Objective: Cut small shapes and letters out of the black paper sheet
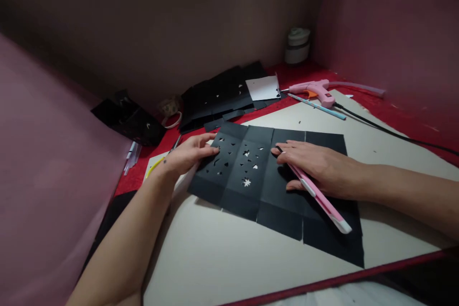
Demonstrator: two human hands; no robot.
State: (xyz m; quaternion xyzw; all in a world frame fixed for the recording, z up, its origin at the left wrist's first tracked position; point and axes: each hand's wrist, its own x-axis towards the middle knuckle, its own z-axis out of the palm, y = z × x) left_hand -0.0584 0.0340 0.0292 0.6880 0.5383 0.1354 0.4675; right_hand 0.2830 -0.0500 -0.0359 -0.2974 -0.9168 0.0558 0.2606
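Observation:
A creased black paper sheet (283, 196) lies on a white board, its left part pierced by several small cut-out shapes such as flowers, hearts and triangles. My left hand (191, 153) pinches the sheet's left edge, the thumb on top and the fingers partly behind it; that edge is slightly raised. Between the fingers of my right hand (315, 167) sits a pink and white craft knife (324, 201), its dark tip pointing away to the left. The fingertips of that hand rest on the black sheet's middle.
A pink glue gun (315, 90) with a black cord and a blue patterned stick (317, 106) lie at the back right. Behind are black card pieces (215, 93), a white card (261, 88) and a tape roll (172, 119). A black paper box (129, 119) stands left, near yellow-handled scissors (155, 167).

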